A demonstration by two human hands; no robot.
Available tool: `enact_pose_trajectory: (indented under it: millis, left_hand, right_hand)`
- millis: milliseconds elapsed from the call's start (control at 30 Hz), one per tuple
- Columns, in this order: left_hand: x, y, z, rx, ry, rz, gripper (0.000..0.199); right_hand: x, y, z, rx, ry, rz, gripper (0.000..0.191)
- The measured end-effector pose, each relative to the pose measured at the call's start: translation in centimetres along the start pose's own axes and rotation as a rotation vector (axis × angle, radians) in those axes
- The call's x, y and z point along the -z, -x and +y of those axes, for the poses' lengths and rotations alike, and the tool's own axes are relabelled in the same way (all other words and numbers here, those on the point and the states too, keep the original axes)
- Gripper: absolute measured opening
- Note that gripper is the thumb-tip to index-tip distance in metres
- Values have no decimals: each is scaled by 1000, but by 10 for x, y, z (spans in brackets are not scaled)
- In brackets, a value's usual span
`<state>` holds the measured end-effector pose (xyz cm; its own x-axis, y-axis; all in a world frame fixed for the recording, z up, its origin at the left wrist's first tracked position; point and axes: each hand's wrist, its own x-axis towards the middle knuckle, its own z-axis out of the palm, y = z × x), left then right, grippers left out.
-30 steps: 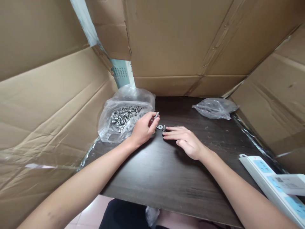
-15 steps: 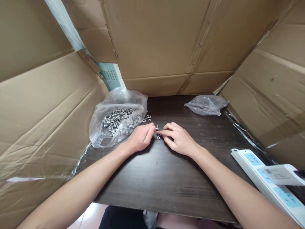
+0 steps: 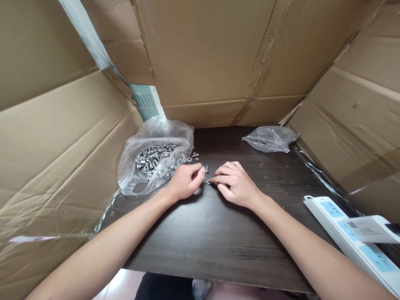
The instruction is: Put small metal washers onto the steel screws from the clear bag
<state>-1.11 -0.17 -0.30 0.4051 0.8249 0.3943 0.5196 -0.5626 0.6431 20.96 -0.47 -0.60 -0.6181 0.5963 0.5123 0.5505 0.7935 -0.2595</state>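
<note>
My left hand (image 3: 186, 181) is closed in a pinch over the table, right in front of the plastic bag of bolts. A small metal bolt (image 3: 206, 169) stands out upright at its thumb and fingertips. Just to the right, my right hand (image 3: 236, 183) has its fingers bent and drawn together. The tips of its index finger and thumb reach a small metal washer (image 3: 208, 182), close to the tabletop. The fingers partly cover the washer. A clear plastic bag (image 3: 126, 177) with a heap of bolts (image 3: 153, 158) lies open to the left.
Beside the bag lie a loose bolt (image 3: 195, 155) and a flat washer (image 3: 189, 159). Another clear bag (image 3: 270, 138) rests at the back right of the dark table (image 3: 218, 241). A white power strip (image 3: 337, 225) runs along the right. Cardboard walls (image 3: 203, 58) enclose the table.
My right fingertips have moved off the bolt, down onto the washer. The bolt now stands more upright at my left fingertips, and my left hand has tilted slightly.
</note>
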Motion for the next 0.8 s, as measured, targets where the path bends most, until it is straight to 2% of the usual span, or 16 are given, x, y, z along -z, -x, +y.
enact_pose_trajectory:
  millis: [200, 333, 533, 633, 800]
  left_hand:
    - [-1, 0, 0, -34, 20, -62, 35]
    - [-2, 1, 0, -29, 20, -63, 35]
    - [-1, 1, 0, -26, 18, -69, 34]
    - [-1, 0, 1, -9, 22, -73, 33]
    - [-1, 0, 2, 7, 18, -75, 31]
  right_hand:
    - [1, 0, -6, 41, 15, -8, 31]
    - [2, 0, -3, 24, 77, -27, 28]
    - [3, 1, 9, -182, 265, 22, 23]
    - [3, 2, 13, -233, 282, 34, 24]
    - [-1, 1, 6, -119, 177, -15, 25]
